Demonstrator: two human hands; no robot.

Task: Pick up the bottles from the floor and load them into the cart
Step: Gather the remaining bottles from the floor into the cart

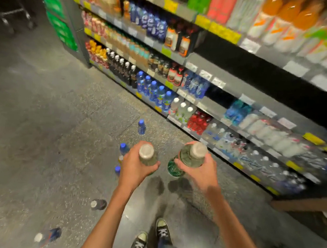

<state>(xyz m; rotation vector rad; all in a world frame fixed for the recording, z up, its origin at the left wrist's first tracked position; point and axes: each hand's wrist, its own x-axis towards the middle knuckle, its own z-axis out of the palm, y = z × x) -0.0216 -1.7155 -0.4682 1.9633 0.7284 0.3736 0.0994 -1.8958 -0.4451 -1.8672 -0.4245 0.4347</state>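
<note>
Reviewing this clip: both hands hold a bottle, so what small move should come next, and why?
Probably carry both to the cart, which is not visible here. The left hand grips one white-capped bottle and the right hand another, so neither can take the blue-capped bottle on the floor.

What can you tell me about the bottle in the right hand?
The bottle in the right hand looks like clear plastic with a greenish tint and a leafy green pattern low down. Its wide pale cap points up at the camera. It is held almost upright above the floor. The right hand grips its upper body; nothing else touches it.
</note>
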